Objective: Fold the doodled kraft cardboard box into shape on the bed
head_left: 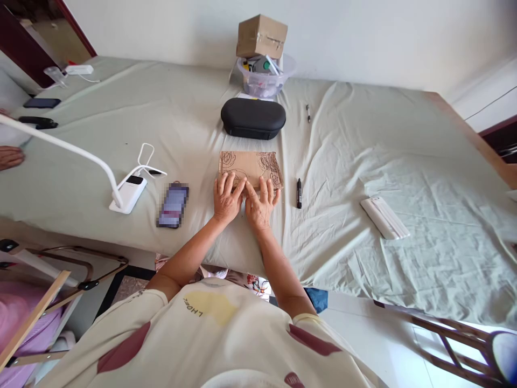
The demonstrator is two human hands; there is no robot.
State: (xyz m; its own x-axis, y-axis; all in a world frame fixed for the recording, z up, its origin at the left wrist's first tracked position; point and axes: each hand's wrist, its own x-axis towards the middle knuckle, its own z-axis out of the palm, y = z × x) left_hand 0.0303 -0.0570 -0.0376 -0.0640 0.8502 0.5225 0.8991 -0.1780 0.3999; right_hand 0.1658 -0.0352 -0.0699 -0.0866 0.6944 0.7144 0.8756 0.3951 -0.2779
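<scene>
A flat brown cardboard piece [250, 164] with drawn rose patterns lies on the pale green sheet [343, 178] in front of me. My left hand [226, 199] lies flat on its near left edge, fingers spread. Beside it, my right hand [260, 203] rests flat on the near right edge, fingers stretched out. The two hands touch each other at the middle. Neither hand holds anything. A black marker [299, 193] lies just right of the cardboard.
A black oval case [253, 117] sits behind the cardboard, then a plastic tub [264, 81] with a cardboard box [262, 35] on top. A phone [173, 205], white lamp base [128, 194], white flat pack [384, 216] and pen [308, 112] lie around. Another person's hand [10, 157] shows at far left.
</scene>
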